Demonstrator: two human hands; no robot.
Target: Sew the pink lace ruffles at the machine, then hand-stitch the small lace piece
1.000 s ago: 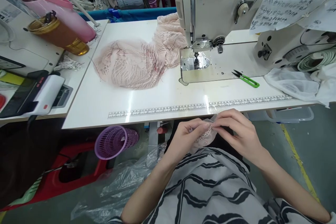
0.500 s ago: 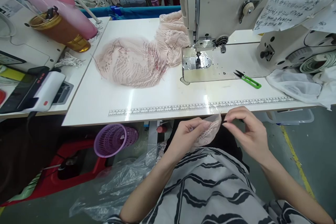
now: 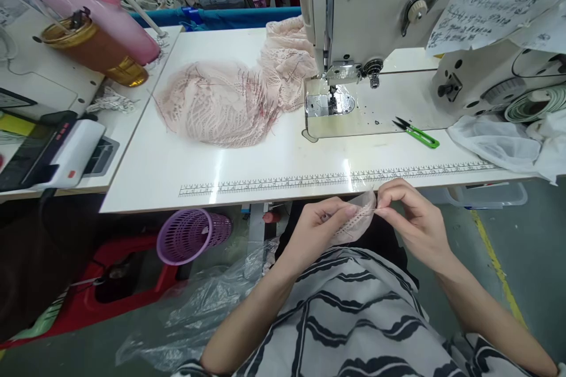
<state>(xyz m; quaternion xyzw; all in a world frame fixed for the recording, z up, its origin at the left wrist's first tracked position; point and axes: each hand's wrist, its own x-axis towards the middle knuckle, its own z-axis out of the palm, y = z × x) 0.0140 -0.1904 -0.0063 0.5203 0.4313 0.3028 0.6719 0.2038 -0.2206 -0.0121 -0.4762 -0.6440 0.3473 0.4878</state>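
In front of my lap, just below the table edge, my left hand [image 3: 325,224] pinches a small piece of pale pink lace fabric [image 3: 359,219] between thumb and fingers. My right hand [image 3: 409,218] is at the fabric's right edge, thumb and forefinger pressed together on what looks like a thin pale thread running from the lace. A larger heap of the same pink lace [image 3: 221,106], with dark red threads on it, lies on the table left of the sewing machine [image 3: 349,17].
Green thread snips [image 3: 416,132] lie right of the needle plate. A printed ruler strip [image 3: 283,182] runs along the front of the white table [image 3: 150,174]. White cloth [image 3: 495,141] hangs at the right edge. A purple basket [image 3: 186,238] stands below, near clear plastic [image 3: 207,306].
My right thumb and forefinger, slightly apart before, have come together at the fabric's edge. The left hand keeps its hold on the lace. The view has shifted slightly.
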